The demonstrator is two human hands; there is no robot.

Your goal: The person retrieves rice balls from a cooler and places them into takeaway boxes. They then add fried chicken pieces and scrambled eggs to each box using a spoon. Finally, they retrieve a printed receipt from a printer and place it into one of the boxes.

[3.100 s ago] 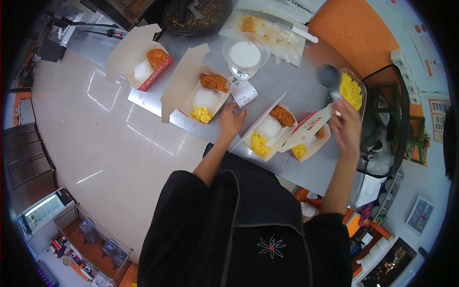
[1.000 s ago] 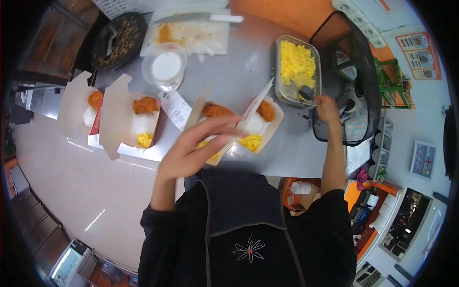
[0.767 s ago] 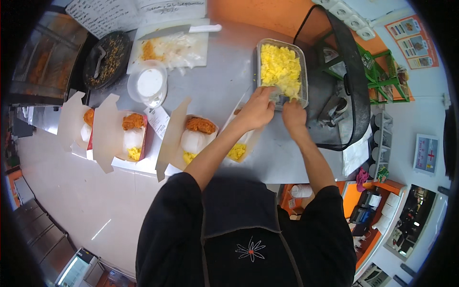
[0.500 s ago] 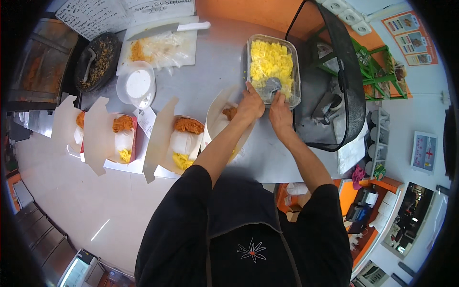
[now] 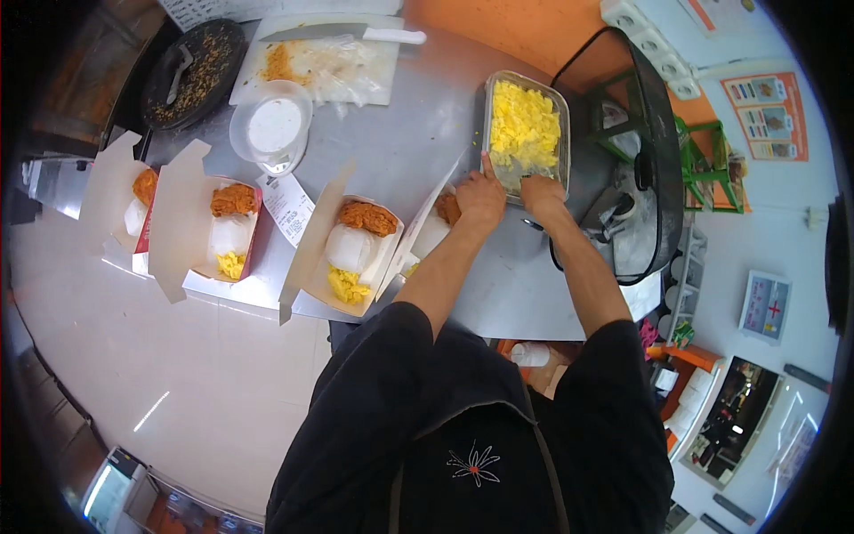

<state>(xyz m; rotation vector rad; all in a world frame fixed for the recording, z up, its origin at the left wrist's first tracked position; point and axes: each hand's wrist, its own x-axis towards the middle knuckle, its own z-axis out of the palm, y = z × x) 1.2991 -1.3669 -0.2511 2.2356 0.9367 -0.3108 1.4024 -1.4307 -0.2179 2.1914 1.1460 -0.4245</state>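
Observation:
A clear rectangular plastic container (image 5: 566, 133) holds yellow scrambled egg (image 5: 525, 125). My left hand (image 5: 480, 198) grips its near left corner, one finger stretched along the side. At the near end, my right hand (image 5: 543, 198) is closed around a spoon, whose handle end (image 5: 532, 224) sticks out below the fist; the bowl is hidden. Left of my hands stands an open carton box (image 5: 313, 283) with fried chicken (image 5: 368, 217), a white rice mound (image 5: 350, 248) and egg (image 5: 347, 286). Another box is partly covered by my left forearm, its chicken (image 5: 447, 207) showing.
Two more open meal boxes (image 5: 182, 227) line the counter's left edge. Behind them are a white tub (image 5: 274, 125), a receipt (image 5: 286, 208), a dark mortar (image 5: 191, 76) and a cutting board (image 5: 334, 71) with a knife (image 5: 391, 35). A black mesh cover (image 5: 660, 151) stands right.
The view has shifted, so the counter items appear displaced. My right fist has pulled back to the container's near rim, and the spoon's bowl, visible before in the egg, is now hidden.

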